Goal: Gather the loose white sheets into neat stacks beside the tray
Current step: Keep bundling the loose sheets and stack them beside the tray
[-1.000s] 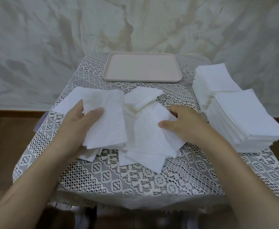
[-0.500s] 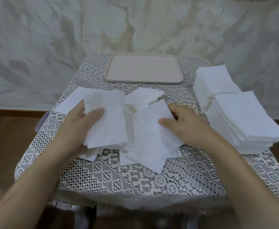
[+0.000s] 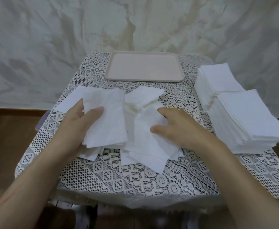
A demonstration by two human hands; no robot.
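Since half a second back, my right hand (image 3: 181, 128) has slid a little toward the left one, and the sheet (image 3: 145, 129) under it has buckled up off the pile. Its fingers curl over the sheet's far edge with the thumb at the near side, pinching it. My left hand (image 3: 74, 123) grips a small bundle (image 3: 107, 118) of sheets, thumb flat on top, fingers hidden beneath.

More loose sheets (image 3: 145, 156) lie fanned under and just nearer than both thumbs. The tray (image 3: 144, 79) sits well beyond the fingertips. The near stack (image 3: 251, 116) and the far stack (image 3: 218, 76) stand outboard of my right knuckles.

My worry is that the pinched sheet is limp and already creasing, so a quick pull could fold it or drag its neighbours askew. The bundle is pinned by one thumb and could fan out as I feed the sheet in. My right forearm passes close by the near stack and might nudge its ragged edge.
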